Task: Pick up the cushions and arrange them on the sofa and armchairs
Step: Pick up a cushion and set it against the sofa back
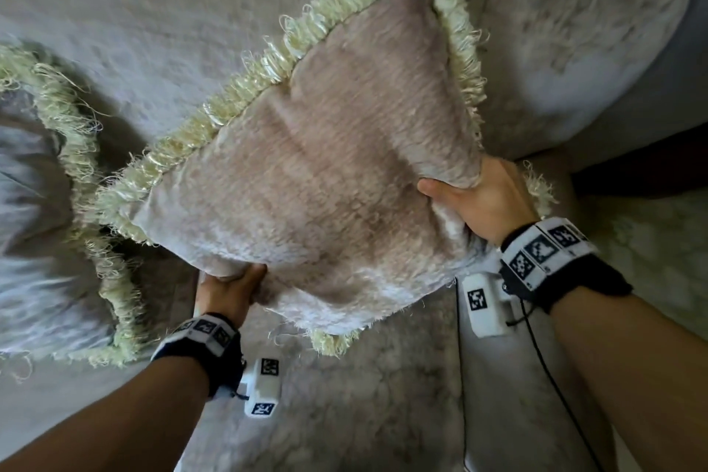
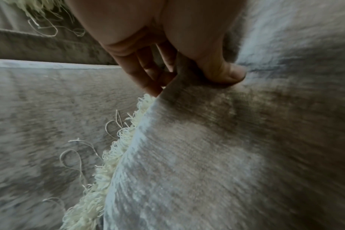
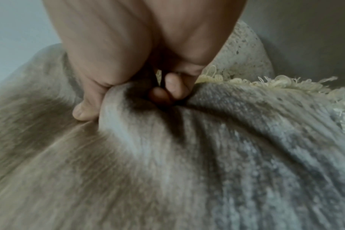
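Note:
A beige plush cushion (image 1: 322, 165) with a cream fringe fills the middle of the head view, held tilted above the sofa seat (image 1: 364, 402). My left hand (image 1: 230, 289) pinches its lower left edge, thumb on top and fingers underneath. My right hand (image 1: 479, 195) grips the lower right edge the same way. In the left wrist view the thumb (image 2: 225, 73) presses the cushion (image 2: 217, 155) fabric beside its fringe. The right wrist view shows my right hand (image 3: 128, 96) bunching the cushion (image 3: 148, 163) fabric. A second fringed cushion (image 1: 42, 211) lies at the left on the sofa.
The grey sofa backrest (image 1: 145, 11) runs across the top left of the head view. A rounded sofa arm (image 1: 594, 50) sits at the upper right, with dark floor (image 1: 643, 165) beyond it. A black cable (image 1: 551, 383) hangs from my right wrist.

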Demonstrator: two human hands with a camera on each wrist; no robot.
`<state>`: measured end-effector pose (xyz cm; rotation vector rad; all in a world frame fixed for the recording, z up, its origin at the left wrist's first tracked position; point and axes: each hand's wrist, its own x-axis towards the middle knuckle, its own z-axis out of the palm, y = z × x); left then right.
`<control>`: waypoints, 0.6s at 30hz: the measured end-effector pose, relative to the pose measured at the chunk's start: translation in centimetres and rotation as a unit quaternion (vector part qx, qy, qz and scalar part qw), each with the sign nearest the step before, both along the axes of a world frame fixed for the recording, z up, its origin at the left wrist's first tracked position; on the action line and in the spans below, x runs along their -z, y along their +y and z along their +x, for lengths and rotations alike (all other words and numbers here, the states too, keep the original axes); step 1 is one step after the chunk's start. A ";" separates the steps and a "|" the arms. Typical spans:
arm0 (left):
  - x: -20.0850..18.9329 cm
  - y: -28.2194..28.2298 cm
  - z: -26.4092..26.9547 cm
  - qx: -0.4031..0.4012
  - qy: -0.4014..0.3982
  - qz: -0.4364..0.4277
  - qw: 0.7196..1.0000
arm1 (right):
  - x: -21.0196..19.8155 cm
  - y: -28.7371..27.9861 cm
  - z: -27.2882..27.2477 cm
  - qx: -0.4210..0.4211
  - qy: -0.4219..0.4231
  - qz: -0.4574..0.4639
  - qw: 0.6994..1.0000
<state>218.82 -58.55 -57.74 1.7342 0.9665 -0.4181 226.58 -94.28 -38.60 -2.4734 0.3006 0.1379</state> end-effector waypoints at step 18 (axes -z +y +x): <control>-2.3 -0.6 0.6 -0.061 0.022 -0.097 0.993 | 0.5 -0.4 0.1 0.000 0.035 -0.038 0.999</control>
